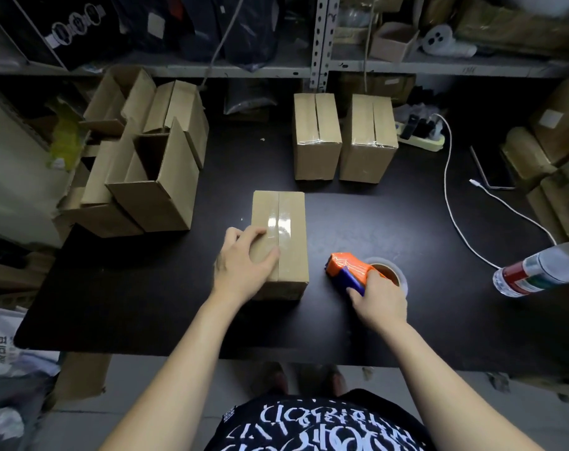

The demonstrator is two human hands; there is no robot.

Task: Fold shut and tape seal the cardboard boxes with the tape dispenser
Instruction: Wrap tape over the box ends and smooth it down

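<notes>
A closed cardboard box lies mid-table with clear tape along its top seam. My left hand grips its near left corner, fingers over the top and thumb by the seam. To its right, an orange and blue tape dispenser with its tape roll rests on the black table. My right hand holds the dispenser from behind. Two taped boxes stand at the back. Several open boxes are stacked at the left.
A plastic bottle lies at the right edge. A white cable runs from a power strip across the right side, near a phone. Metal shelving lines the back. More cartons stand at far right.
</notes>
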